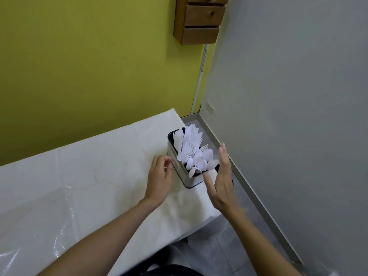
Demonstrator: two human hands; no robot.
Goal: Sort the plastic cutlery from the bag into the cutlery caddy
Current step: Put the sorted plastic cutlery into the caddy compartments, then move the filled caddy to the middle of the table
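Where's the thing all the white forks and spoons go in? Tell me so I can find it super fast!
Look at the table with the white cover, and go to its far right corner beside the grey wall. There, between the person's left hand and right hand, stands the cutlery caddy. It is the only shiny metal box, stuffed with white plastic cutlery sticking out of its top.

Both bare forearms reach forward. Left hand (159,180) palm down, fingers loosely curled, holding nothing. Right hand (223,182) turned on edge, palm facing left, fingers straight and together, thumb out, empty.
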